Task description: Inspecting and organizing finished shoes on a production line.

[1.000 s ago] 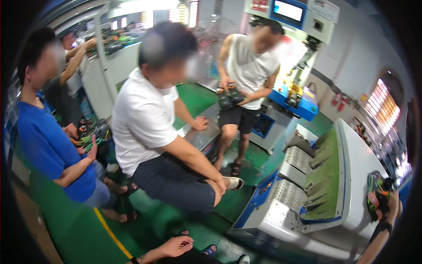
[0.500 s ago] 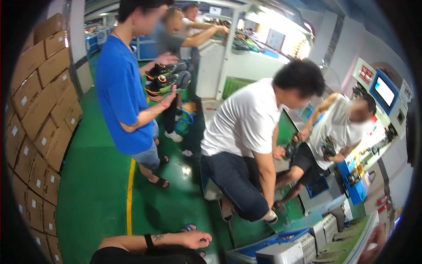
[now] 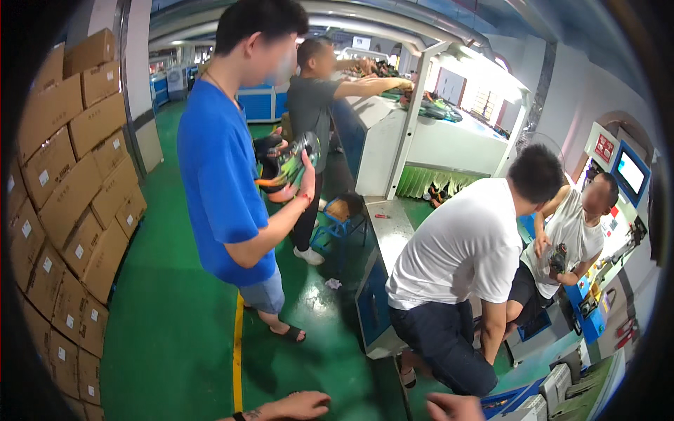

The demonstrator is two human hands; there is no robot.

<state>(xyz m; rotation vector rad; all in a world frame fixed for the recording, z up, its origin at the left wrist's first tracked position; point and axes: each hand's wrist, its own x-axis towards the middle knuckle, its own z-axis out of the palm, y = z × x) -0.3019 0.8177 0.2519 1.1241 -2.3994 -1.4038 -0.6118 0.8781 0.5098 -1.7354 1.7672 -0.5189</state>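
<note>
My left hand (image 3: pixel 302 405) is low in the view, over the green floor, with a dark band at the wrist. Its fingers are loosely bent and slightly apart, and nothing shows in them. At the lower edge, my right hand (image 3: pixel 456 408) comes in only in part; most of its fingers are cut off, so what they do is hidden. It is nearest to the seated person in a white shirt (image 3: pixel 460 245). Ahead, a person in a blue shirt (image 3: pixel 217 168) holds black, green and orange sports shoes (image 3: pixel 286 165) in both hands.
Stacked cardboard boxes (image 3: pixel 67 175) line the left side. A yellow line (image 3: pixel 237 351) runs along the floor. A white machine (image 3: pixel 379 151) carries shoes (image 3: pixel 439 109) on top, with a person in dark grey (image 3: pixel 309 105) beside it. A further person (image 3: pixel 572 235) sits at right, holding a shoe.
My view has shifted, so the scene lies differently. My left hand sits lower in the picture, and my right hand now shows clearly at the bottom. The blue-shirted person appears closer.
</note>
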